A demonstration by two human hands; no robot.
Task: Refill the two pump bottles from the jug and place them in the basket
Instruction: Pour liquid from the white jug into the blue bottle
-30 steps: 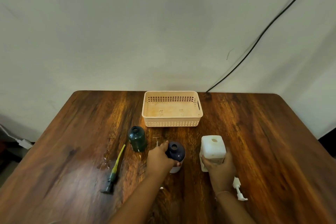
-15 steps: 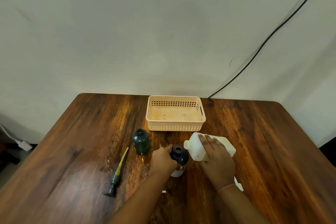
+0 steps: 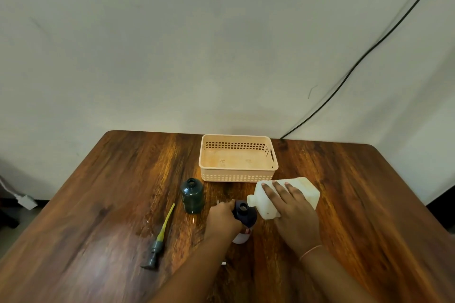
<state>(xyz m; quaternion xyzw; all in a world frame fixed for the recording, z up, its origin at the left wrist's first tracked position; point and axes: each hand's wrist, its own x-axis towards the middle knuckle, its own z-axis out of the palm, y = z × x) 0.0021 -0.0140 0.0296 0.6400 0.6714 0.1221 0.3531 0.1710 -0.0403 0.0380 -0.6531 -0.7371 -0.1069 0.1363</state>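
My right hand [image 3: 294,216] grips the white jug [image 3: 300,188], tipped on its side with its spout just right of and level with the open neck of the dark blue bottle [image 3: 245,214]. That bottle stands upright with my left hand [image 3: 222,218] wrapped around its left side. To the left, a dark green bottle [image 3: 192,195] stands upright with its neck open. The peach basket [image 3: 237,158] sits empty behind both bottles. No liquid stream is visible.
A pump head with a yellow-green tube [image 3: 160,236] lies on the wooden table [image 3: 98,204], left of the green bottle. A black cable [image 3: 369,49] runs down the wall at the back right. A white plug [image 3: 25,200] lies off the table's left edge.
My right hand lifted the jug from upright on the table and tipped it leftward, bringing its spout to the blue bottle's neck. My left hand stayed on the blue bottle.
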